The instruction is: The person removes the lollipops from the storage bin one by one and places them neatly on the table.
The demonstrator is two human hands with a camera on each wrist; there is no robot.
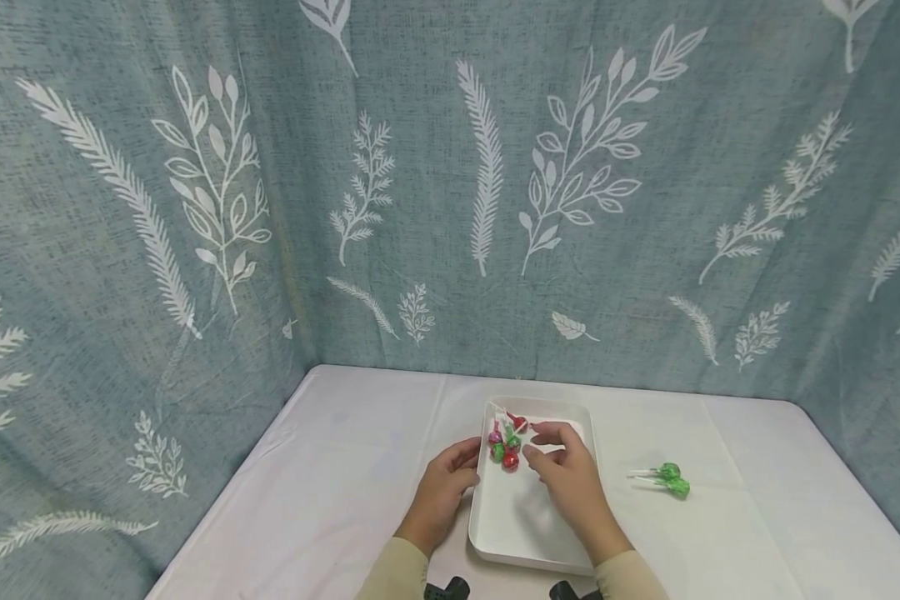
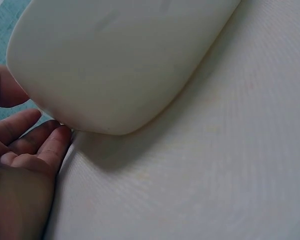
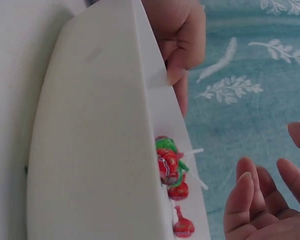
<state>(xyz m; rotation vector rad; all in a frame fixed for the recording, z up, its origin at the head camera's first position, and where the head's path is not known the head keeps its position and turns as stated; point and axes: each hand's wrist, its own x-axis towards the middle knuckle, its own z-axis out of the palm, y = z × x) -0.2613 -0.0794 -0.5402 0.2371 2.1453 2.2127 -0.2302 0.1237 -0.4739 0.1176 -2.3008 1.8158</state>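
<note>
A white rectangular tray (image 1: 528,525) lies in front of me, with several wrapped lollipops (image 1: 510,461) in red, green and pink bunched at its far left. My left hand (image 1: 442,492) grips the tray's left edge, its fingertips (image 2: 60,140) against the outside in the left wrist view. Over the tray, just right of the bunch, hovers my right hand (image 1: 570,475). Its fingers (image 3: 242,197) are bent and spread, with nothing between them in the right wrist view. A red lollipop (image 3: 183,228) lies nearest to them inside the tray.
Two green lollipops (image 1: 675,486) lie on the white tablecloth (image 1: 720,550), right of the tray. A blue-green curtain (image 1: 435,208) with white leaf prints hangs behind the table and along its sides. Two black objects (image 1: 456,588) poke up at the bottom edge.
</note>
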